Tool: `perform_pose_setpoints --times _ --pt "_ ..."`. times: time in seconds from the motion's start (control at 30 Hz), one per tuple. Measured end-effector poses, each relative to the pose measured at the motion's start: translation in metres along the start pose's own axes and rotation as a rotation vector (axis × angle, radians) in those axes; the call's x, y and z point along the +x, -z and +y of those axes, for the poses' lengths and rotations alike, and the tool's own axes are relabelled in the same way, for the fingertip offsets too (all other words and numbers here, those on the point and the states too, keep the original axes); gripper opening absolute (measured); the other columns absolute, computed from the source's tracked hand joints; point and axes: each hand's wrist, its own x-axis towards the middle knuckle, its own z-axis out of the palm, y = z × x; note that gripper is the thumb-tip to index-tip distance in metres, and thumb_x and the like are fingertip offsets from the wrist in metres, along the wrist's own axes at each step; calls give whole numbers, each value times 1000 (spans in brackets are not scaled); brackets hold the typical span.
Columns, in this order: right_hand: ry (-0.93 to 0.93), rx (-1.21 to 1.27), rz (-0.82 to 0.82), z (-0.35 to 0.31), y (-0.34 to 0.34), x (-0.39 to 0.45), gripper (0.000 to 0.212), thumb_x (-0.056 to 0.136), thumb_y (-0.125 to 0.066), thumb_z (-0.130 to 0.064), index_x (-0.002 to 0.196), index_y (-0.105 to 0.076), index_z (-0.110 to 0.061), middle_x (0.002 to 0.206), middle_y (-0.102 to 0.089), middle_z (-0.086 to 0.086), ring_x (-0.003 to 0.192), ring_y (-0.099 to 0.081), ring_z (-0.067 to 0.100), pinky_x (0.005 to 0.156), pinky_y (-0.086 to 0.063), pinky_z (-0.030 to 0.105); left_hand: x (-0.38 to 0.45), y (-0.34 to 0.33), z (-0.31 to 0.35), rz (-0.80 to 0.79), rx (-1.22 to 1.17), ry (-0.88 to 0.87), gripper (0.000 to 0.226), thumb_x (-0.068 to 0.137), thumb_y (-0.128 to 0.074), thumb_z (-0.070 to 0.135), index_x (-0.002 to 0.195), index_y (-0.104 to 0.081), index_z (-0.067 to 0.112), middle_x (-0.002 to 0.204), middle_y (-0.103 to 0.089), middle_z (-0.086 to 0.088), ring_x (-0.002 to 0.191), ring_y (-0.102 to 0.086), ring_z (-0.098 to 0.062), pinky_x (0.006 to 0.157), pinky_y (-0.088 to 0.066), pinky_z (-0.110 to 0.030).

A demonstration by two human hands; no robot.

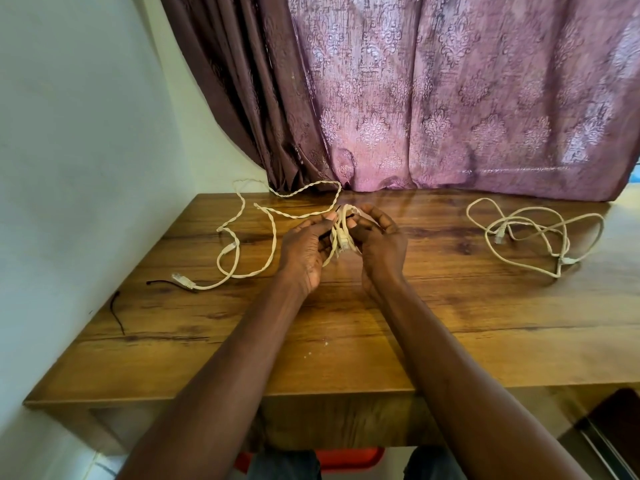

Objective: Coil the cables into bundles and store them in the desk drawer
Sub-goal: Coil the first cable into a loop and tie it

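At frame centre, left hand (306, 245) and right hand (377, 242) both pinch a half-coiled cream network cable (341, 233); coiling step likely underway, next needing its loose tail (242, 237) at left gathered in.

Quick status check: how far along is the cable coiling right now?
Nothing looks stored yet. Both hands, left hand and right hand, hold a small coil over the desk. The twisted cable at left and the loose cable at right lie uncoiled. No drawer is visible.

Bundle (341, 233) between both hands above desk (346, 323) centre, loose cable (533, 233) right, twisted cable (263, 216) left (cable ties (117, 311) beside it)
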Motion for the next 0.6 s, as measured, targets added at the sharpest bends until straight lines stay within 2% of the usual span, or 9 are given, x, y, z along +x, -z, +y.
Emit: perform_pose_setpoints --times 0.1,0.23,0.47,0.53,0.6 --pt "-9 -6 23 1 1 3 23 81 -67 13 91 -70 -8 85 -73 10 77 -68 19 74 -56 31 0 0 1 -34 -4 10 21 86 -70 10 106 -72 4 114 -69 -26 85 -68 -26 69 -54 -33" --pt "-11 -22 26 2 0 1 16 84 -66 10 94 -72 -1 92 -73 15 83 -68 25 83 -57 37 -4 -1 1 -72 -3 54 17 88 -67 10 104 -72 7 117 -68 -22 74 -66 -19 68 -51 -36" --pt "2 -82 36 3 0 2 16 87 -65 6 102 -71 1 97 -72 18 88 -66 25 91 -54 44 -6 -2 4 -71 -4 100 9 87 -69 9 94 -73 12 84 -73 -6 67 -67 -15 63 -54 -30" --pt "62 -116 23 3 -1 1 16 89 -63 6 101 -71 -1 93 -72 13 85 -65 21 87 -55 40 -6 -2 4 -76 0 107 10 87 -70 8 96 -73 11 81 -72 -6 68 -67 -15 59 -54 -26" --pt "154 -178 7 3 -1 0 16 91 -62 3 99 -72 -6 90 -72 8 83 -65 15 80 -55 34 -7 -2 5 -73 6 121 13 86 -71 10 99 -73 10 84 -72 -6 71 -67 -16 63 -54 -26"
